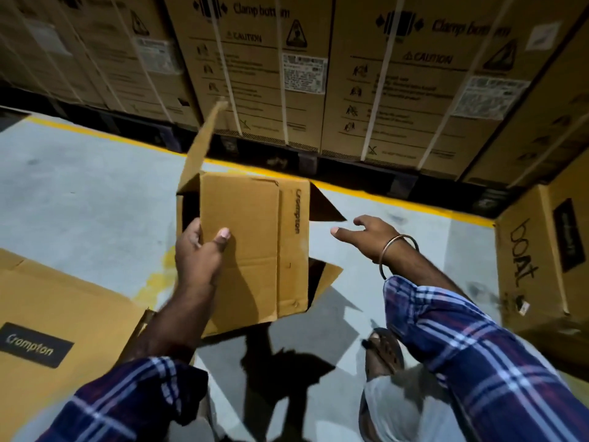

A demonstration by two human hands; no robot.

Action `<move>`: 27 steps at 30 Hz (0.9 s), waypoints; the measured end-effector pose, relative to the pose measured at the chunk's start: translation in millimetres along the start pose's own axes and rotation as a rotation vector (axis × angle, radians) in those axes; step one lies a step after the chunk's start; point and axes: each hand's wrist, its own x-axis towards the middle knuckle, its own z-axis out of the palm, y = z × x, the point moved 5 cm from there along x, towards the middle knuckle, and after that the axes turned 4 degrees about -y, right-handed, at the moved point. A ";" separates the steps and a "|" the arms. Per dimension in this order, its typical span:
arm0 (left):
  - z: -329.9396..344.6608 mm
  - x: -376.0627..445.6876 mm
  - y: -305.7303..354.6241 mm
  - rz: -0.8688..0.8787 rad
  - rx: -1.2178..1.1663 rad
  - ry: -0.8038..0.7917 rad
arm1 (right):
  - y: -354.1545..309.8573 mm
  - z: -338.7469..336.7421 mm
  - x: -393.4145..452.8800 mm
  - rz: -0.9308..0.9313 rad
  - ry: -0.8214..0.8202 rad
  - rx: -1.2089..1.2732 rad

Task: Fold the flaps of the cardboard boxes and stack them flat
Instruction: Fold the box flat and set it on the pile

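One box (251,247), brown, is lying on the grey floor (79,193) before a wall of strapped cartons (261,74), one flap (204,145) standing up. Left hand (199,253) is gripping its near-left edge, thumb on top. Right hand (371,236) is hovering beside it, fingers spread, holding nothing. Flattened carton (57,314) is lying at left.

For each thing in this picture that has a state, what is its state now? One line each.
Crompton box: held up, flaps open.
Upper-left flap: standing up.
Left hand: grips the box's left edge.
Right hand: open, touching nothing.
Flat Crompton carton: lying on the floor.
Boat box: standing, closed.
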 end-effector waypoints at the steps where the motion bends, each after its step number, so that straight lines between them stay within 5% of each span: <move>1: -3.3 4.1 1.7 -0.012 -0.048 0.033 | -1.3 1.4 2.6 -0.014 -0.011 0.030; 7: -19.7 16.8 9.5 -0.098 -0.331 0.120 | -23.5 11.1 3.6 -0.168 -0.068 0.281; 15: -0.6 7.6 -4.6 -0.202 -0.391 0.102 | -29.3 29.5 0.2 -0.189 -0.187 0.406; 21: 27.4 -16.7 -27.8 -0.228 -0.376 0.030 | -23.4 11.5 4.1 -0.130 0.022 0.351; 27: 48.2 -48.8 -47.1 -0.225 -0.242 -0.104 | -21.2 13.2 2.5 -0.061 0.129 0.712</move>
